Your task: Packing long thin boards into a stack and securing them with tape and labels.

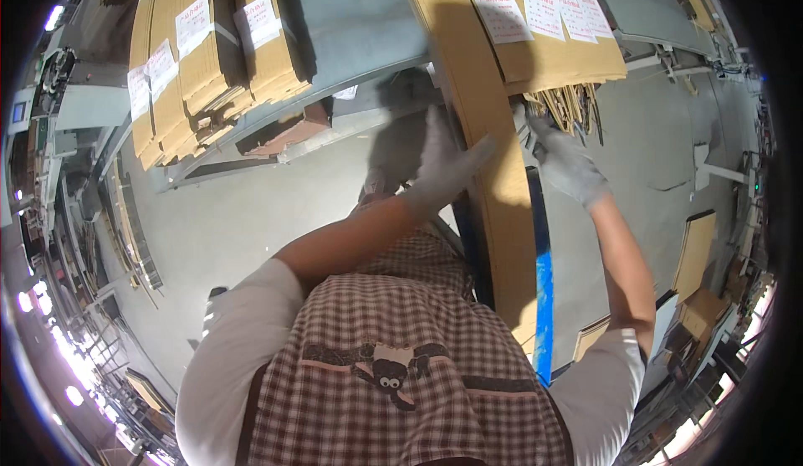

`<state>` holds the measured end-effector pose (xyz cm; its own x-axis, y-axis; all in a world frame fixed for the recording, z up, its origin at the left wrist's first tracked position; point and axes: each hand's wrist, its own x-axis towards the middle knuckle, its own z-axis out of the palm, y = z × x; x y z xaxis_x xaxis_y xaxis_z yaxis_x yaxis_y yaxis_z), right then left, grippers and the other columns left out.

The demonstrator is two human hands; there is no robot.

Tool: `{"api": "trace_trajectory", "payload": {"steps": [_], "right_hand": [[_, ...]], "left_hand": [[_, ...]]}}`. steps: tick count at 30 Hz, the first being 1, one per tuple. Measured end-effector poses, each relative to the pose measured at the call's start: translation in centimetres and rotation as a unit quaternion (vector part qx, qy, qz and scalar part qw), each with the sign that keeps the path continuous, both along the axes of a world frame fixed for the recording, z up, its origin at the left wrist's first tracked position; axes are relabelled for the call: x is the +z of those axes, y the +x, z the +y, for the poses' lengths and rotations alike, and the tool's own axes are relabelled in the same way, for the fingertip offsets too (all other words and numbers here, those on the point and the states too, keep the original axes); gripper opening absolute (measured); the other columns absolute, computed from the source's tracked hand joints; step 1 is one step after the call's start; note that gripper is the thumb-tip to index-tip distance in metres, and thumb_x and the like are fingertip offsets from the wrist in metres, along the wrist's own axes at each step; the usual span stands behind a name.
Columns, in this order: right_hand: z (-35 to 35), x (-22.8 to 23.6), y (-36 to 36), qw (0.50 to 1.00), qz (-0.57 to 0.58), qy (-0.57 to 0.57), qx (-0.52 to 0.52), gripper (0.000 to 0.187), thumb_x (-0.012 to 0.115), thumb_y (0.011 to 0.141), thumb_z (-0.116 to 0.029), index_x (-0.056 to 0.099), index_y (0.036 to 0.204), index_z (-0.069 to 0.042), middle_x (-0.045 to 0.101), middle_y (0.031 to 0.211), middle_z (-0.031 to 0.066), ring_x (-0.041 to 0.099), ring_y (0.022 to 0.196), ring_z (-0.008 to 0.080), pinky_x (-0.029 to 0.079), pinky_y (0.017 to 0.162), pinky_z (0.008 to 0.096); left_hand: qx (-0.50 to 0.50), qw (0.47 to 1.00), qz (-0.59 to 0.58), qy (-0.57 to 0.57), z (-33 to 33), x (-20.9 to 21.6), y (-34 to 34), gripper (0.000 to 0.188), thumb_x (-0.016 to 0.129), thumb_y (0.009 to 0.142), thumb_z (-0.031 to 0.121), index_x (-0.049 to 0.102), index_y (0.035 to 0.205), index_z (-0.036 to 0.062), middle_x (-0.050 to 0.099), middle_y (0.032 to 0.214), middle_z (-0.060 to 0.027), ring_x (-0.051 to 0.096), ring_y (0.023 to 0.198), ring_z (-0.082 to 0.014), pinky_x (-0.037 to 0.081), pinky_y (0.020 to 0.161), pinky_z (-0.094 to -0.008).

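Note:
A long, narrow stack of brown cardboard (493, 207) runs away from my body, between my two hands. My left hand (443, 165), in a grey glove, is at the stack's left side. Its fingers point up and apart, and the thumb reaches over the top of the cardboard. On the other side, my gloved right hand (565, 161) has its fingers stretched toward the stack's right edge, partly in shadow. Whether those fingertips touch the cardboard I cannot tell. Neither hand is closed around anything.
Bundled cardboard (196, 48) with white labels lies on the grey table (355, 23) at the far left. More labelled cardboard (552, 56) sits at the far right, above hanging cardboard strips (569, 110). A blue rail (544, 315) runs beside the long stack.

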<state>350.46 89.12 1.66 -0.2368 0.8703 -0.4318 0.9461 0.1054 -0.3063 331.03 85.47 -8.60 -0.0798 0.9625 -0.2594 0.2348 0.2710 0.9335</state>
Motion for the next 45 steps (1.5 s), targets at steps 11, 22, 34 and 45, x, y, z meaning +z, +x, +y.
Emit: {"api": "trace_trajectory", "payload": {"steps": [11, 22, 34, 45], "right_hand": [[3.3, 7.2, 1.5, 0.983, 0.117, -0.130, 0.056, 0.033, 0.056, 0.091, -0.012, 0.063, 0.123, -0.005, 0.071, 0.089, 0.0080, 0.064, 0.068, 0.0115, 0.053, 0.068, 0.0276], [-1.4, -11.0, 2.7, 0.959, 0.269, -0.038, 0.076, 0.038, 0.059, 0.090, -0.016, 0.052, 0.123, 0.003, 0.059, 0.122, 0.0185, 0.056, 0.114, 0.0278, 0.045, 0.098, 0.0381], [-4.6, -5.3, -6.7, 0.974, 0.146, 0.139, -0.104, 0.064, 0.079, 0.073, -0.021, 0.048, 0.124, 0.004, 0.056, 0.095, 0.0133, 0.059, 0.086, 0.0258, 0.052, 0.070, 0.0369], [0.3, 7.1, -4.3, 0.998, -0.005, -0.064, 0.020, 0.043, 0.070, 0.077, -0.019, 0.064, 0.118, -0.007, 0.066, 0.072, 0.0132, 0.067, 0.069, 0.0249, 0.051, 0.060, 0.0368]], "left_hand": [[-0.161, 0.906, -0.344, -0.189, -4.5, 3.3, -7.9, 0.021, 0.059, 0.097, 0.022, 0.055, 0.102, 0.0027, 0.058, 0.086, -0.0035, 0.058, 0.073, -0.0108, 0.049, 0.068, -0.0293], [-0.258, 0.838, -0.472, -0.086, -1.1, -11.4, -1.1, 0.063, 0.062, 0.085, 0.064, 0.063, 0.100, 0.0026, 0.063, 0.088, -0.0043, 0.060, 0.082, -0.0132, 0.051, 0.067, -0.0300], [-0.308, 0.884, -0.349, 0.044, 0.4, -6.7, -8.1, 0.031, 0.074, 0.081, 0.026, 0.073, 0.101, 0.0034, 0.072, 0.079, -0.0075, 0.067, 0.068, -0.0124, 0.054, 0.064, -0.0276], [-0.266, 0.918, 0.129, 0.263, 2.5, 3.0, 1.7, 0.057, 0.080, 0.062, 0.041, 0.065, 0.107, 0.0091, 0.062, 0.115, -0.0107, 0.057, 0.110, -0.0277, 0.045, 0.091, -0.0394]]}}
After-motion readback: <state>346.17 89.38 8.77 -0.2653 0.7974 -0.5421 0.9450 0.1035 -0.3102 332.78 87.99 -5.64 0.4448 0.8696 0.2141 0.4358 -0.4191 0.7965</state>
